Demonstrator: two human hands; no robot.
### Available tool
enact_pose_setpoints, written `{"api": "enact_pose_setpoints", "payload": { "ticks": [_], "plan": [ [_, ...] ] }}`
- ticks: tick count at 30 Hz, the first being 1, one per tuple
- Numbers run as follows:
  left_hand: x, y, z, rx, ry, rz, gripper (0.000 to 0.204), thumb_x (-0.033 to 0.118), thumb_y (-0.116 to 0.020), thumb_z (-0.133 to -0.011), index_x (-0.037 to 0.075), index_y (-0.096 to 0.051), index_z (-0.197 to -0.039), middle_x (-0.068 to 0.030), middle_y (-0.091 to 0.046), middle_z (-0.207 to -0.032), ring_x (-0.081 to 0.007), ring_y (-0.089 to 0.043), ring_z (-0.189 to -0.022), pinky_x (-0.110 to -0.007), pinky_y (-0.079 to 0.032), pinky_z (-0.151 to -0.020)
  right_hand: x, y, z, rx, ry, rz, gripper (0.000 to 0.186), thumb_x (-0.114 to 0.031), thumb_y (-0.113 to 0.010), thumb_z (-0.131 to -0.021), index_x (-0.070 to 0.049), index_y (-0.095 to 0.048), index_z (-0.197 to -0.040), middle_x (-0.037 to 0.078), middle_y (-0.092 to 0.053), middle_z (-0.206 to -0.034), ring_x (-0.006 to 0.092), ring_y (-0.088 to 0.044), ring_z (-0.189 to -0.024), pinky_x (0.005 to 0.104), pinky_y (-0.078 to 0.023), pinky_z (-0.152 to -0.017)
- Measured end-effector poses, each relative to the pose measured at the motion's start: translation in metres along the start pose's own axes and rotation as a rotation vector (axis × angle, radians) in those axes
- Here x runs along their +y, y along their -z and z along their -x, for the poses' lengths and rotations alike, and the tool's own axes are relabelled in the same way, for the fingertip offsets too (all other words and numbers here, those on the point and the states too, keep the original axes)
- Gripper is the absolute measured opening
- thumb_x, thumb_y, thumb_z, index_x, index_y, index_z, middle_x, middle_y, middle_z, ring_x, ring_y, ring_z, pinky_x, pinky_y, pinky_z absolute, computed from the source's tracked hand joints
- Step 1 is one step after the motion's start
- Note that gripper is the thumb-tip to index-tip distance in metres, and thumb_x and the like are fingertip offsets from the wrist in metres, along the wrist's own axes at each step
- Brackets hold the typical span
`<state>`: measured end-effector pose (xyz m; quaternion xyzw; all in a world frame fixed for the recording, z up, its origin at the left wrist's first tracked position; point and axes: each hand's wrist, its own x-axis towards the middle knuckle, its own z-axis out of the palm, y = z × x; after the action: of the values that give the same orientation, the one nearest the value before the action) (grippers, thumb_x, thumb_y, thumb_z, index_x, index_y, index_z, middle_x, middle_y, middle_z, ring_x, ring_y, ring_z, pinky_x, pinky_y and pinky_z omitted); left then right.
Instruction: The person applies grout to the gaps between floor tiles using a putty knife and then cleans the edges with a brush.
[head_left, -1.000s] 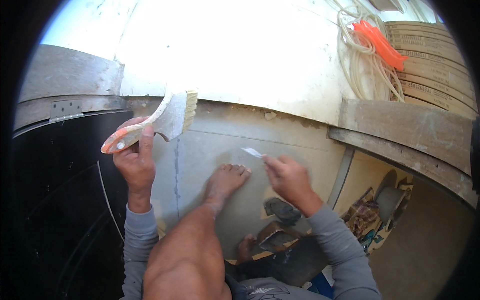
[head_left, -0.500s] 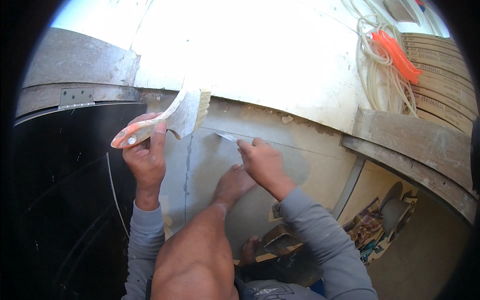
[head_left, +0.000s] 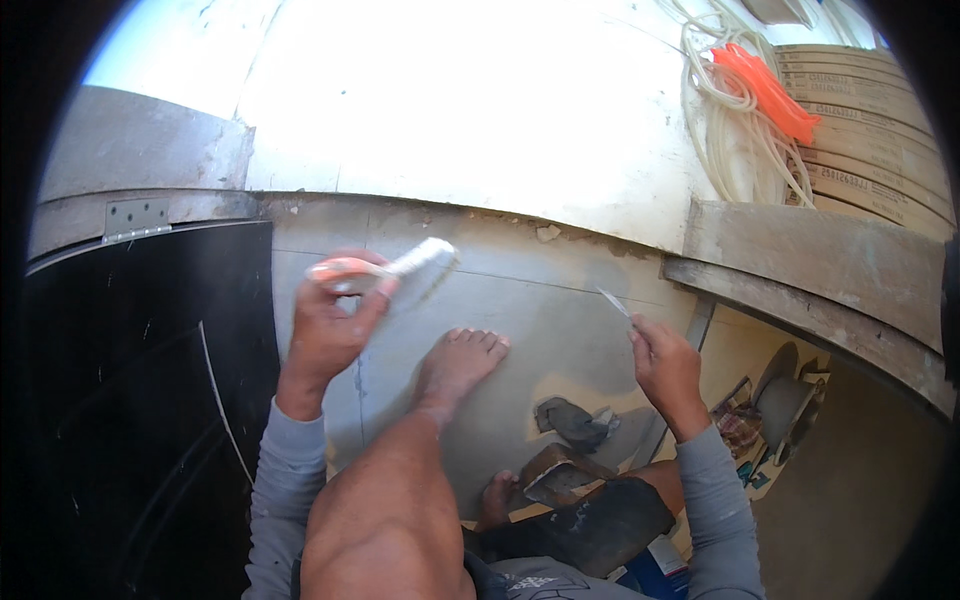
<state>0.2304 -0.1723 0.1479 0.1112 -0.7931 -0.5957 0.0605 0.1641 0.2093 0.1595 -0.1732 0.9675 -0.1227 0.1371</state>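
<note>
While crouched over the work, seen from the head view:

Left hand (head_left: 325, 325): wrapped tight round the orange handle of a brush (head_left: 392, 272), raised above the grey panel (head_left: 540, 330), knuckles toward the camera, thumb lying along the handle.

Brush: held nearly level, pale bristles pointing right and slightly up, just over the panel's upper part; whether touching it, could not tell.

Right hand (head_left: 668, 368): closed on a thin flat blade (head_left: 613, 302), tip slanting up and to the left, at or just over the grey panel near its right edge.

Blade: small, light-coloured, only the tip showing past the fingers; handle hidden in the fist.

Bare foot (head_left: 458, 362): planted on the grey panel between the two hands, toes pointing up and to the right, shin and knee filling the lower middle.

Sleeves: grey, long, on both forearms, coming in from the lower edge.

Black door leaf (head_left: 130, 400): on the left, beside the grey panel, with a metal hinge plate (head_left: 137, 216) at its top.

White wall (head_left: 480, 110): above the panel, brightly lit, paint flaking along its lower border.

Coiled white cord (head_left: 735, 130): hanging at upper right with an orange piece (head_left: 765, 90) laid across it, next to stacked cardboard boxes (head_left: 880, 150).

Wooden ledge (head_left: 820, 265): right of the panel, below the boxes.

Scraps and debris (head_left: 570, 450): lying low, between the foot and the right forearm.
</note>
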Motion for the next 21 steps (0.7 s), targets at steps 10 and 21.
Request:
{"api": "enact_pose_setpoints", "payload": {
  "ticks": [10,21],
  "plan": [
    [-0.004,-0.081,-0.053,-0.404,-0.310,-0.277,0.015,0.010,-0.068,-0.081,0.003,-0.060,-0.091,-0.0127,-0.061,-0.087,-0.0285,-0.061,-0.074,-0.035,-0.050,-0.065,0.031,0.013,0.079,0.115,-0.350,-0.150,0.024,-0.013,-0.060,-0.085,-0.008,-0.066,-0.107,0.016,-0.064,-0.090,0.0349,-0.062,-0.081,0.0406,-0.049,-0.070],
    [0.021,-0.157,-0.074,-0.540,-0.466,-0.254,0.019,0.003,-0.070,-0.076,0.005,-0.057,-0.090,-0.0094,-0.062,-0.090,-0.0276,-0.061,-0.077,-0.036,-0.051,-0.066,0.065,0.001,0.150,0.253,-0.540,-0.238,0.023,-0.011,-0.060,-0.084,-0.001,-0.066,-0.105,0.019,-0.065,-0.090,0.0340,-0.063,-0.083,0.0385,-0.050,-0.074]
  ]
}}
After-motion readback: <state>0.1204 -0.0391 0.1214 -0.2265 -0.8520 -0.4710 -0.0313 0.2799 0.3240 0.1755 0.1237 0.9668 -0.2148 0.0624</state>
